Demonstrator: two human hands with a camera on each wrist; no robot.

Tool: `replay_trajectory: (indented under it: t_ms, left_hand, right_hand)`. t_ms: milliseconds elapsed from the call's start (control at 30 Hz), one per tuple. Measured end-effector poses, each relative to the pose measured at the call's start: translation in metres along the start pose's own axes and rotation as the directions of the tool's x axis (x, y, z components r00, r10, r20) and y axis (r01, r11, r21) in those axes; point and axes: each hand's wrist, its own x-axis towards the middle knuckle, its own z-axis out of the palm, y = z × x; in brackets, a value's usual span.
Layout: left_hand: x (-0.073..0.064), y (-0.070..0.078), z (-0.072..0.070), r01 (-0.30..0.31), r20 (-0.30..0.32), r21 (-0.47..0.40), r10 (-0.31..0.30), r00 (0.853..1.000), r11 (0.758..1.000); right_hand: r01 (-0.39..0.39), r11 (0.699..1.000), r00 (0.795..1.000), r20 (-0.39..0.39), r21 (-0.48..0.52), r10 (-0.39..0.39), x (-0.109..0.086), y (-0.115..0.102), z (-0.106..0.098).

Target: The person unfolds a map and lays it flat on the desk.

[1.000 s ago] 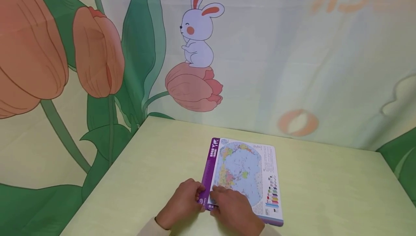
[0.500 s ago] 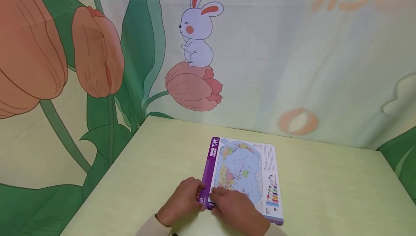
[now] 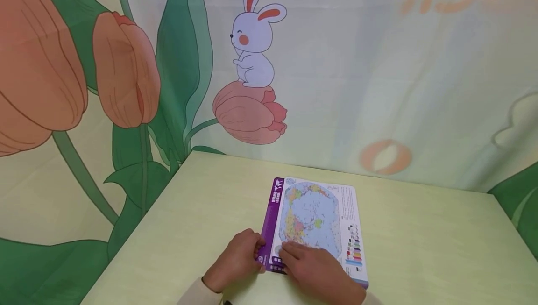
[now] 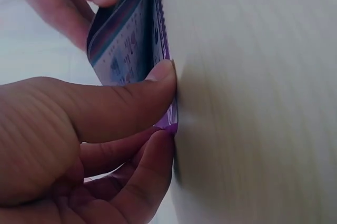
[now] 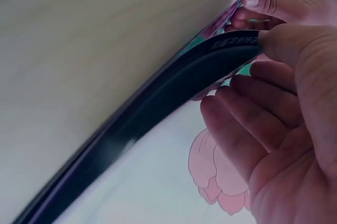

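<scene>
A printed world map sheet (image 3: 315, 216) with a purple strip (image 3: 272, 221) along its left side lies near the middle of the table. It has at least two layers. My left hand (image 3: 237, 256) pinches the near left corner of the lower layer between thumb and fingers, flat against the tabletop. My right hand (image 3: 317, 270) pinches the near edge of the upper layer, thumb below and fingers on top. In the right wrist view that raised edge (image 5: 216, 50) bows up from the lower layer, leaving a dark gap between them. The right thumb is hidden in the head view.
The pale yellow-green table (image 3: 428, 244) extends to both sides of the map. Behind it hangs a curtain (image 3: 336, 85) printed with tulips and a white rabbit (image 3: 254, 48), its lower part close along the table's back edge.
My right hand has shifted to the right, and the upper layer's near left corner has risen and slid right, baring more of the lower purple band. My left hand has stayed at its corner.
</scene>
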Motion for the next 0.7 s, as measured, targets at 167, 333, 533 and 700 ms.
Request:
replay_trajectory:
  t_ms: [167,333,533,700]
  left_hand:
    - [0.002,0.002,0.001,0.009,0.003,0.001,-0.009,1.0,1.0]
    - [0.001,0.002,0.001,0.025,0.007,-0.015,-0.024,1.0,1.0]
    - [0.0,0.003,-0.001,0.008,0.005,-0.019,-0.008,1.0,1.0]
    - [-0.001,0.004,-0.002,-0.005,-0.004,-0.002,0.005,1.0,1.0]
  right_hand:
    - [0.006,0.999,1.0,0.008,-0.04,-0.006,-0.015,0.006,-0.004]
    - [-0.016,0.999,0.999,0.039,-0.046,0.018,-0.03,0.012,-0.009]
    - [-0.036,0.997,0.998,-0.062,-0.068,0.032,-0.048,0.022,-0.01]
    - [-0.055,0.993,0.986,-0.165,-0.1,0.038,-0.062,0.033,-0.006]
